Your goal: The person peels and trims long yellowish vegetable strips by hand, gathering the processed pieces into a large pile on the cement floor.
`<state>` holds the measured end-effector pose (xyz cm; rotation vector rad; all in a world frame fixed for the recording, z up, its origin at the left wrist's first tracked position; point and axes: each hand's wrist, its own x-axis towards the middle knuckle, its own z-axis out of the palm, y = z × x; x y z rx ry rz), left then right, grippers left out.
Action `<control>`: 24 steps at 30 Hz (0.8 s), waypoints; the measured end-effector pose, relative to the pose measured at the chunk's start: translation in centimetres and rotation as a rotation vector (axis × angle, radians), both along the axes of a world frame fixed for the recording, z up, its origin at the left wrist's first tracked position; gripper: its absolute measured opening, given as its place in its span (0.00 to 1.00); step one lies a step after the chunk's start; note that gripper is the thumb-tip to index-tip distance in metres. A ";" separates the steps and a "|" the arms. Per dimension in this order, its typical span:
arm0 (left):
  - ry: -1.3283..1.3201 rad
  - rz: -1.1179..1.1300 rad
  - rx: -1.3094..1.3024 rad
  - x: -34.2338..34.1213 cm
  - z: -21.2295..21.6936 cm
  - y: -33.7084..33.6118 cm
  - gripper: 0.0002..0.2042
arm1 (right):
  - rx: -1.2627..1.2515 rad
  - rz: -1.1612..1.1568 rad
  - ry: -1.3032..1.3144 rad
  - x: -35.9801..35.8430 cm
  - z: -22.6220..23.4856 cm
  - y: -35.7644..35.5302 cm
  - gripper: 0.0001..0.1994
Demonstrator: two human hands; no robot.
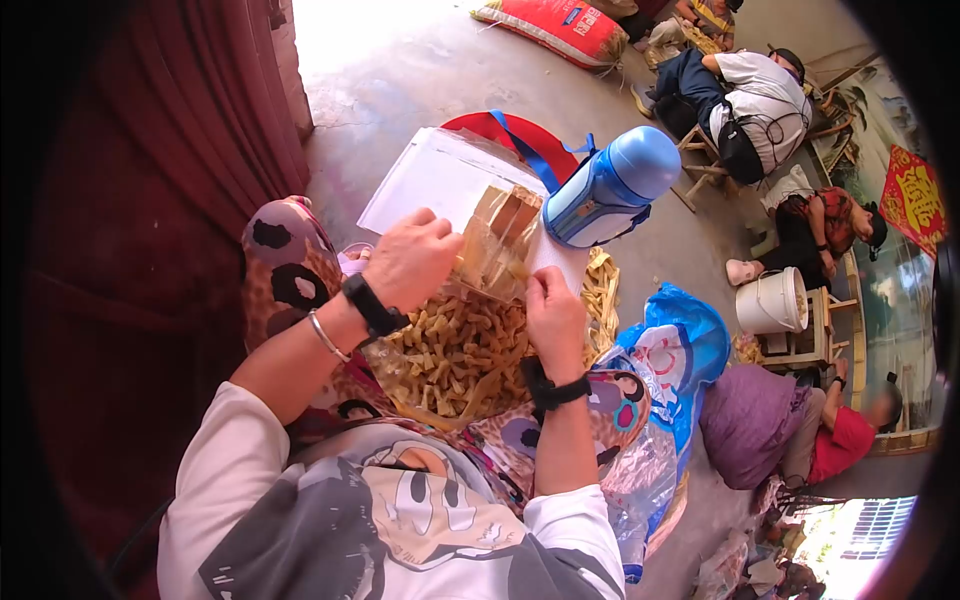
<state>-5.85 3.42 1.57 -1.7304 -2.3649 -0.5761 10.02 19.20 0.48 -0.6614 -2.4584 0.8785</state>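
Observation:
A clear plastic bag (490, 262) with brown, block-like pieces at its far end lies between my hands. My left hand (415, 262) is closed, its fingers curled at the bag's left edge. On the other side my right hand (557, 315) pinches the bag's near right corner. Below them, a heap of yellowish-brown, finger-like dried pieces (455, 355) fills my lap. What lies under that heap is mostly hidden. Black bands circle both wrists.
Just beyond the bag are white sheets (415, 180), a red round surface (535, 135) and a blue bottle (610, 190). A blue-and-white plastic sack (680, 340) sits at my right. Farther right, several people sit near a white bucket (772, 300). A red sack (555, 30) lies far off.

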 end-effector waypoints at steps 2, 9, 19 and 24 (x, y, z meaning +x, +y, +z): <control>-0.089 -0.074 0.107 0.1 0.3 -0.7 0.09 | -0.029 0.003 0.047 0.9 -0.6 0.5 0.08; -0.110 -0.340 0.395 2.9 1.7 -0.7 0.15 | -1.329 0.323 0.060 1.8 2.2 -2.3 0.11; -0.282 -0.214 -0.039 1.5 0.1 -2.2 0.07 | -1.658 0.586 0.308 3.4 1.1 0.6 0.14; -0.133 -0.252 0.157 4.0 -0.5 -1.6 0.06 | -1.280 0.323 0.282 1.9 3.2 -1.1 0.20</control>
